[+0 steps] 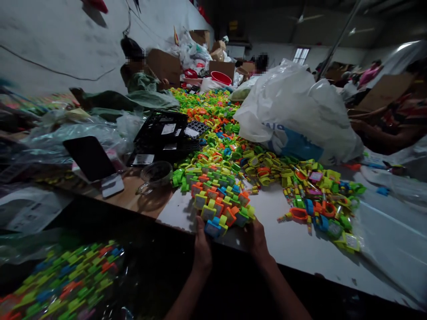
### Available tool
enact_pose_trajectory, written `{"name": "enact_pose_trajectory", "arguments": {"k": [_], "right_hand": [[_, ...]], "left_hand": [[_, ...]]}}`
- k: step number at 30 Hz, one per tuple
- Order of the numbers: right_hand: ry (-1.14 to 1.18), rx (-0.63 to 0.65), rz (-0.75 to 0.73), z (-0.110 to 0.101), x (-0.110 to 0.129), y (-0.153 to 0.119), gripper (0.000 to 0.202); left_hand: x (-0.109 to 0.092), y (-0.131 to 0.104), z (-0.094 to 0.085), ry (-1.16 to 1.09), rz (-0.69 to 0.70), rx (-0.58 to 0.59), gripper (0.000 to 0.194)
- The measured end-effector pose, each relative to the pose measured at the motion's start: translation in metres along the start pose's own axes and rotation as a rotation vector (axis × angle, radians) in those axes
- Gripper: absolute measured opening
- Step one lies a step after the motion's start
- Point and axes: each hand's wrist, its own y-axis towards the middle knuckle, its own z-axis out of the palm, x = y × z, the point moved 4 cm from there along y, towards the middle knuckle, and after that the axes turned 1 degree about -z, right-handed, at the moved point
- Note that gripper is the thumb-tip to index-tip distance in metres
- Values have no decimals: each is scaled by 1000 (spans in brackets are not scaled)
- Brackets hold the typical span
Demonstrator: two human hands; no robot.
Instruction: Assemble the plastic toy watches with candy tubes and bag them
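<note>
Colourful plastic toy watches are lined up in tight rows at the near edge of the white table surface. My left hand presses against the near left side of these rows, thumb upward. On their right side, my right hand grips the end, its fingers partly hidden behind the watches. Together the two hands clasp the bunch between them. Right of my right hand lies a loose heap of toy watches, mixed with small yellow tube-like pieces.
A long pile of watches runs back along the table. Left stand a glass cup, a phone on a stand and black plastic trays. A big white bag is at right. Bagged watches sit lower left. Other people sit further back.
</note>
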Motion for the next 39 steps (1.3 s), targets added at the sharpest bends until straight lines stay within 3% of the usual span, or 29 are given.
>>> {"name": "enact_pose_trajectory", "arguments": {"k": [2,4,6,9,12,15,18,21,26,28,31,35,39], "right_hand": [[7,23,14,2,1,-5,15],[14,50,68,4,-1,-7,19],[5,52,128,3,-4,-7,19],[40,37,161,-2,-4,-7,19],[110,51,148,-10,3,-6,36],[96,100,124,-13,12,-4,32],[91,111,149,-9,15,-2,14],[109,113,169,-5,15,1,8],[105,105,151,-9,16,5,8],[121,103,176,-11,16,5,9],[164,99,219,-11,13,5,14],[177,129,152,-10,8,8,17],[226,106,73,-13,6,11,21]], "left_hand": [[1,2,-1,-355,-145,-112,71],[1,3,-2,-590,-202,-195,68],[-2,5,-2,-703,-203,-217,64],[-11,4,-2,-727,-189,-153,64],[-34,-8,-12,-501,3,-287,60],[-74,-28,-16,-17,443,-441,51],[-101,-41,2,431,822,-334,47],[-104,-45,21,661,903,-267,46],[-97,-63,43,830,1125,-312,36],[-100,-64,43,863,1139,-309,37],[-119,-47,37,921,1087,-214,43],[-149,-10,43,1091,1055,61,44],[-145,-1,64,1201,1112,309,53]]}}
